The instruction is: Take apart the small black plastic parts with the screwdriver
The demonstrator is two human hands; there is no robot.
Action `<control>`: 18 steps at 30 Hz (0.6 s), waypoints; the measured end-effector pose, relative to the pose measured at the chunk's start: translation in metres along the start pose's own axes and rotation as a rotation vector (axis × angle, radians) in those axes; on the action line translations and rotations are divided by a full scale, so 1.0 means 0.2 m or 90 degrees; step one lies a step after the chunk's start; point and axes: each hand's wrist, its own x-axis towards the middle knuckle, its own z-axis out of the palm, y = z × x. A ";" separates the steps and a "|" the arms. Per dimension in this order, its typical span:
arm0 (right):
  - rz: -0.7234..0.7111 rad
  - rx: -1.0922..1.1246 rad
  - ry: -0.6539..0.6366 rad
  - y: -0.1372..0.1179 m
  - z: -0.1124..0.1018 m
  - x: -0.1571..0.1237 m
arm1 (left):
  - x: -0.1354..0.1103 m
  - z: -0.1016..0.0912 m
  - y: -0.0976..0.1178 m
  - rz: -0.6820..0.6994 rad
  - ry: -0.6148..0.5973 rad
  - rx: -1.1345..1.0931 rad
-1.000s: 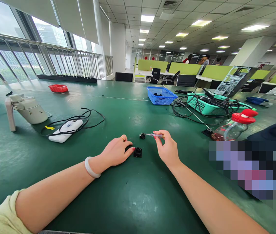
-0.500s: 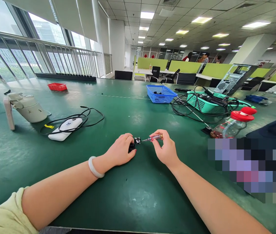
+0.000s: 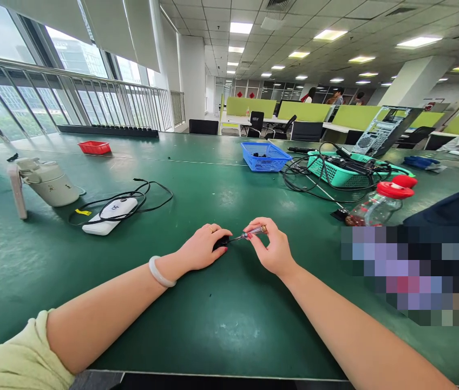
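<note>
My left hand (image 3: 200, 247) rests low over the green table, its fingers closed round a small black part (image 3: 221, 244). Much of that part is hidden by the fingers, so I cannot tell its kind. Opposite it, my right hand (image 3: 273, 248) pinches a screwdriver (image 3: 257, 230) with a clear handle. The thin shaft points left and slightly down, and its tip is at the black part's right side. Whether the tip sits in a screw is too small to make out.
Left of my hands lies a white device (image 3: 111, 215) with a black cable. Farther back are a beige jug (image 3: 53, 184), a red tray (image 3: 94, 147), a blue basket (image 3: 265, 157) and a green basket (image 3: 337, 172) of cables. A red-lidded jar (image 3: 379, 205) stands at right.
The black part has turned in my left hand, and its silver-marked face no longer shows. My right hand and the screwdriver have shifted slightly left. The view has moved a little.
</note>
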 end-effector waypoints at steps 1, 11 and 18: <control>-0.004 0.002 0.004 -0.01 0.00 0.00 | 0.00 0.00 0.00 -0.003 0.004 0.002; -0.033 0.009 0.035 -0.08 -0.03 -0.01 | -0.23 -0.10 -0.06 -0.089 0.029 0.030; -0.033 0.009 0.042 -0.07 0.00 -0.01 | -0.67 -0.37 -0.39 -0.261 0.071 0.088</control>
